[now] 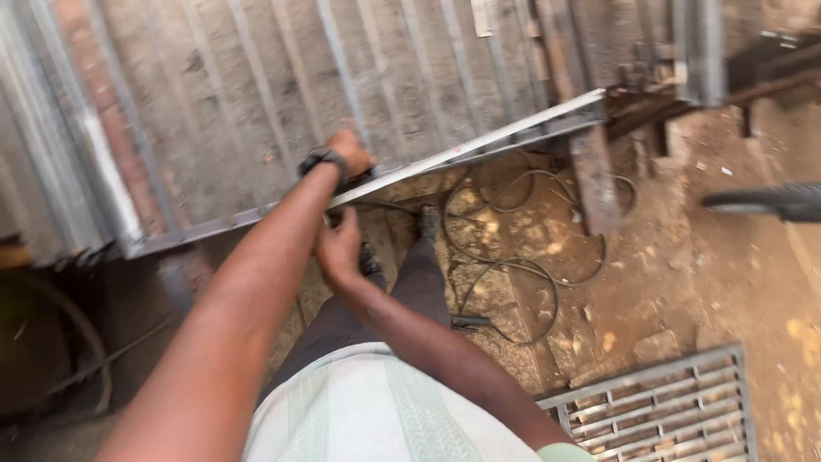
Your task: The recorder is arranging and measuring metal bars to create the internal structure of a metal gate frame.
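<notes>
Our left hand (349, 152) is closed round a dark tool (321, 162) pressed to the edge bar (479, 141) of the metal gate (256, 103), which lies tilted before us. Our right hand (339, 250) sits just under the bar; we cannot tell whether it grips anything. We judge the cable (513, 265) looped by our foot (428, 221) could snag and jerk the tool off the bar.

Ribbed metal sheet (256, 103), upper left of frame: dull grey with rust-brown streaks. Grille (667, 411), lower right: grey bars, rusty patches. Ground (684, 274), right: brown with yellowish flecks. Shirt (376, 411), bottom centre: pale green, faint woven stripes. Cable (522, 265), centre: grey-black.
</notes>
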